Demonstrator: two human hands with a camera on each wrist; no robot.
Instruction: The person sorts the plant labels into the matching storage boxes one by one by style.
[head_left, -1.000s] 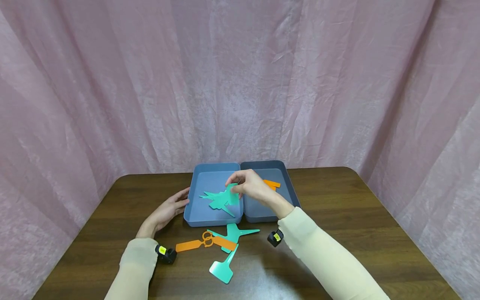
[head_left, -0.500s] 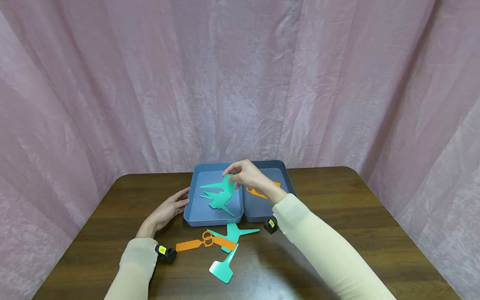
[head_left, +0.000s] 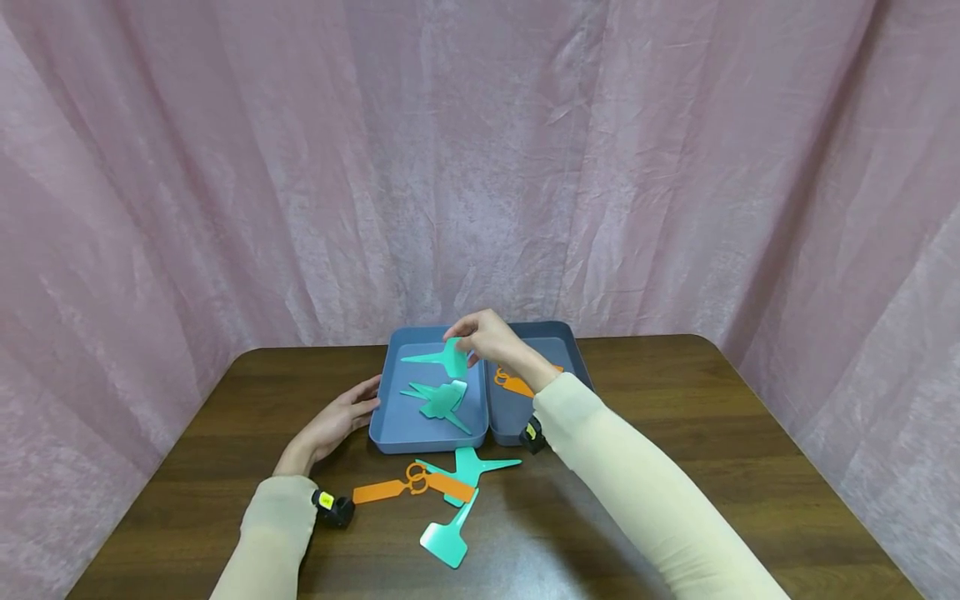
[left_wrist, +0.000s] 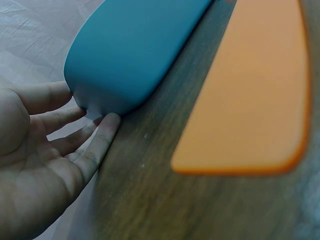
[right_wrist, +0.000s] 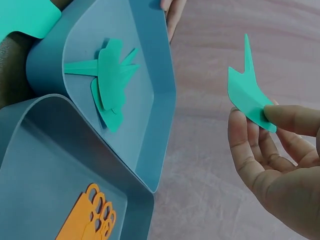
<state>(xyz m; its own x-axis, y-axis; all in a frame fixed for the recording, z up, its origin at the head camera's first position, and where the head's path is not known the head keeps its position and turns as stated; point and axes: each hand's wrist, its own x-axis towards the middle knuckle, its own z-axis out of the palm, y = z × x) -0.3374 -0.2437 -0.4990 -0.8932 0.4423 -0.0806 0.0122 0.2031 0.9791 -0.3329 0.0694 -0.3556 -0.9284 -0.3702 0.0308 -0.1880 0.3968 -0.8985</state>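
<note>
My right hand (head_left: pixel 495 340) pinches a green T-shaped plant label (head_left: pixel 454 358) between thumb and fingers, raised over the back of the left blue-grey tray (head_left: pixel 393 425). In the right wrist view the label (right_wrist: pixel 245 95) curves slightly, its pointed stem up. Several similar green labels (head_left: pixel 444 400) lie in a loose pile in that tray. My left hand (head_left: pixel 337 425) has its fingertips on the tray's left outer wall, fingers extended. The left wrist view shows the fingertips (left_wrist: pixel 111 122) at the tray's rounded corner (left_wrist: pixel 135 55).
A darker tray (head_left: pixel 506 427) adjoins on the right, with orange ring-ended tags (right_wrist: pixel 80 217) inside. On the wooden table (head_left: pixel 675 417) in front lie two orange tags (head_left: pixel 378 492), overlapping green labels (head_left: pixel 467 467), and another green label (head_left: pixel 446 543). A pink curtain (head_left: pixel 480 167) hangs behind.
My right hand has lifted the green label away from the pile, moving back and slightly left. The left hand has stayed at the tray's side.
</note>
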